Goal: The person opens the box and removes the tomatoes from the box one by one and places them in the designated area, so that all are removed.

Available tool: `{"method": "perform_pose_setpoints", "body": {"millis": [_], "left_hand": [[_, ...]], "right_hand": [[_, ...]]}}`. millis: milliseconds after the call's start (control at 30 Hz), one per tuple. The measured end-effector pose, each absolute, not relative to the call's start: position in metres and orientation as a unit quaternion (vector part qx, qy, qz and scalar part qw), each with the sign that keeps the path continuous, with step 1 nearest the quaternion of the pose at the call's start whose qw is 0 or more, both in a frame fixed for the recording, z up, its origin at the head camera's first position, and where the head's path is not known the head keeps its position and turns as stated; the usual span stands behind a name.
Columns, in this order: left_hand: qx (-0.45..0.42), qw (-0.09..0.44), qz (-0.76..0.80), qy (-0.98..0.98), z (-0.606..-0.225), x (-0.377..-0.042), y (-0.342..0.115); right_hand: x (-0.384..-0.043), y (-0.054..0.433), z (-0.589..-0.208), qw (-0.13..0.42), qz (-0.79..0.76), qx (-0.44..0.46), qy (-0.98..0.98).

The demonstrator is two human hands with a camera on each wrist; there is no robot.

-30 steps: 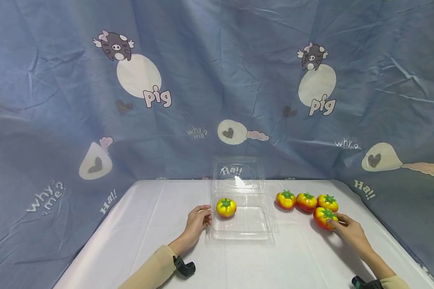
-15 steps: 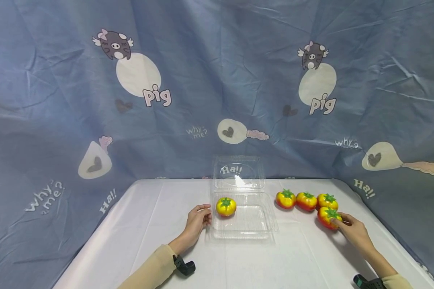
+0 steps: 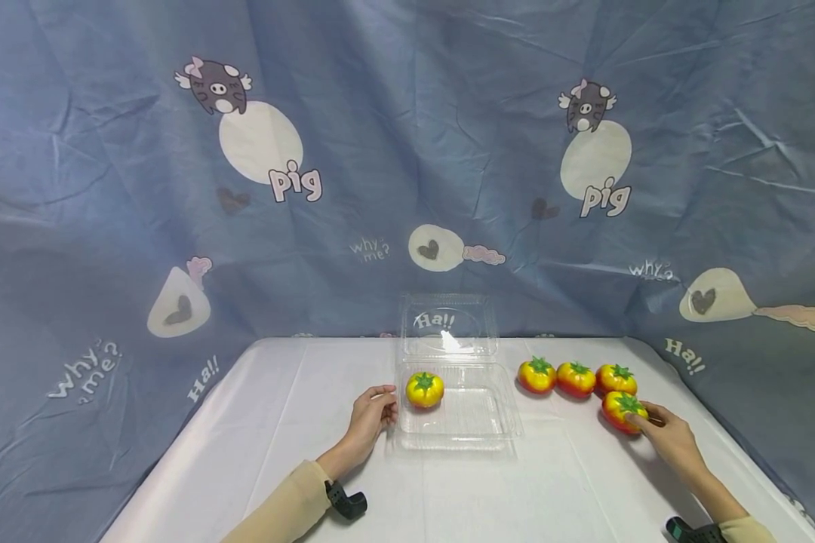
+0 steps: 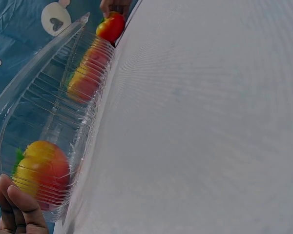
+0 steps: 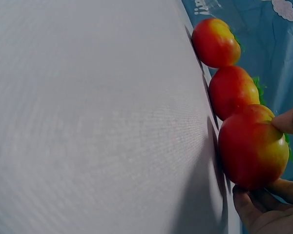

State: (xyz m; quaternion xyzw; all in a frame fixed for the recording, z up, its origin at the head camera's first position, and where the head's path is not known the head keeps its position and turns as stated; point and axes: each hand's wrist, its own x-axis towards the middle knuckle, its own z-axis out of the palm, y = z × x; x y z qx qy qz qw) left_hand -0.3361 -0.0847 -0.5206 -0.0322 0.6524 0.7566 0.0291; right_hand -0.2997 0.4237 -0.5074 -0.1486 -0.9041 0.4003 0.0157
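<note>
In the head view my right hand (image 3: 672,443) pinches a red-and-yellow tomato (image 3: 621,412) with a green leafy top, thumb on its near side. The right wrist view shows that tomato (image 5: 251,148) between thumb and fingers, low over the white cloth. Behind and left of it sit three similar tomatoes, among them a left one (image 3: 536,377), a middle one (image 3: 576,381) and a right one (image 3: 616,378). My left hand (image 3: 368,418) rests with loosely bent fingers at the left side of a clear plastic clamshell box (image 3: 475,434). One tomato (image 3: 424,391) lies in its left back part.
The box's clear lid (image 3: 448,328) stands raised at the back, against a blue printed curtain (image 3: 353,188). A white cloth-covered table (image 3: 475,498) carries everything. Dark wrist devices, such as the left one (image 3: 346,501), sit at both wrists.
My right hand has shifted slightly right with the tomato in its grip. The left hand, the box and the tomato in it have stayed in place.
</note>
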Motion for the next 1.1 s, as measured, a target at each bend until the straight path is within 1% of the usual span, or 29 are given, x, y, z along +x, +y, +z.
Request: {"method": "perform_pose_setpoints", "body": {"millis": [200, 500, 633, 933, 1100], "left_hand": [[-0.028, 0.03, 0.756, 0.653, -0.5207, -0.336, -0.0854], [-0.036, 0.006, 0.769, 0.638, -0.5215, -0.3342, -0.0829], [-0.041, 0.009, 0.765, 0.643, -0.5212, -0.3344, -0.0823], [-0.038, 0.009, 0.768, 0.64, -0.5221, -0.3351, -0.0822], [-0.038, 0.009, 0.765, 0.643, -0.5213, -0.3344, -0.0822]], "right_hand": [[-0.3018, 0.4235, -0.5083, 0.013, 0.403, -0.163, -0.901], [-0.3004, 0.4228, -0.5082, 0.013, 0.398, -0.158, -0.903], [-0.2998, 0.4214, -0.5078, 0.015, 0.394, -0.156, -0.906], [-0.2988, 0.4215, -0.5087, -0.006, 0.397, -0.166, -0.903], [-0.2979, 0.4216, -0.5083, -0.007, 0.398, -0.168, -0.902]]}}
